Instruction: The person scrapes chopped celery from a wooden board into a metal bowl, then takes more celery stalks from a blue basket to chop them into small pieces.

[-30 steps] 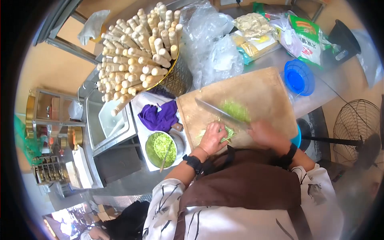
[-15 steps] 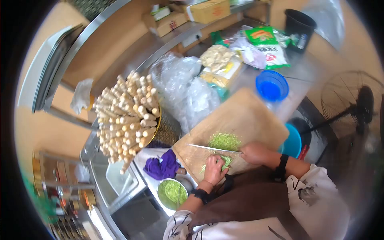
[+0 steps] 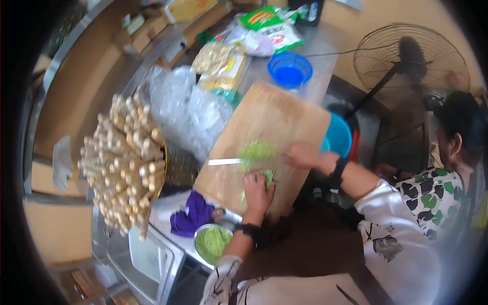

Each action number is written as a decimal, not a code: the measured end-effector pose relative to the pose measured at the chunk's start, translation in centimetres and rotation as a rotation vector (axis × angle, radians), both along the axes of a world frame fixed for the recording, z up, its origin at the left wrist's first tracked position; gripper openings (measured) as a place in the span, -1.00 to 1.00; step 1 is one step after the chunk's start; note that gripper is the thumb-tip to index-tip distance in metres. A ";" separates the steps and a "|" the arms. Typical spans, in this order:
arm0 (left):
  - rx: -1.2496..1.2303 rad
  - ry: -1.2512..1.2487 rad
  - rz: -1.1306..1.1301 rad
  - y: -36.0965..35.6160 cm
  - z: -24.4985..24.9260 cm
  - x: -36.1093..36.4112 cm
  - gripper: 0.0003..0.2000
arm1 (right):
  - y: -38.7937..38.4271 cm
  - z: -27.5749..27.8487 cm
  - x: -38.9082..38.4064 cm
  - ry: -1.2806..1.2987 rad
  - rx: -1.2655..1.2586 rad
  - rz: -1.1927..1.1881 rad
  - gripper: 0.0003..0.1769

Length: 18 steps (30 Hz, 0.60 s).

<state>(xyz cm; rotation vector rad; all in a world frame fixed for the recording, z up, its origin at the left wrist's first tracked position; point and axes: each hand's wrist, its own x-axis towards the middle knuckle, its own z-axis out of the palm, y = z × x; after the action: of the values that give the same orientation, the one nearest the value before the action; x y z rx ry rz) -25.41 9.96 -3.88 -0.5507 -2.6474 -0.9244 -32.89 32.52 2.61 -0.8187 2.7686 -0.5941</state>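
Observation:
My right hand (image 3: 302, 154) is closed round the handle of a knife (image 3: 226, 162), whose blade lies across the wooden cutting board (image 3: 284, 107) and is smeared by motion. Just nearer to me, my left hand (image 3: 257, 192), fingers curled, presses a small bunch of green vegetable strips (image 3: 268, 177) against the board. A blurred heap of finely chopped greens (image 3: 258, 150) lies along the far side of the blade. More chopped greens (image 3: 211, 244) fill a round metal bowl (image 3: 197, 250) to the left of my left forearm.
A large basket of pale sticks (image 3: 124, 162) stands at the left, beside clear plastic bags (image 3: 175, 99). A purple cloth (image 3: 192, 216) lies near the bowl. Beyond the board sits a blue basket (image 3: 290, 69). At right are a turquoise bucket (image 3: 337, 136), a fan (image 3: 412, 56) and another person (image 3: 432, 195).
The view has swung right, so the whole bench appears shifted left and the other person has come into sight. The knife has shifted slightly on the board; both hands keep their holds.

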 end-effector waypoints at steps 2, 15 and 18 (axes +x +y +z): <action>-0.009 0.002 -0.002 -0.3 0.3 0.3 -0.71 | 0.3 -1.9 -0.1 0.003 -0.029 -0.034 -0.75; -0.001 -0.036 0.075 -1.4 1.5 1.3 -0.60 | -1.7 2.7 1.0 -0.168 0.035 -0.166 -0.73; 0.012 -0.046 0.090 -1.3 1.8 1.3 -0.58 | -1.7 2.8 0.8 -0.159 0.031 -0.166 -0.73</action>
<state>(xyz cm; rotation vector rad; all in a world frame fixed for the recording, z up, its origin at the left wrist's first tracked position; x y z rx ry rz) -24.07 8.62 -2.03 -0.4087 -2.6814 -0.9366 -32.06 30.78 5.37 -0.5141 2.7086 -0.6146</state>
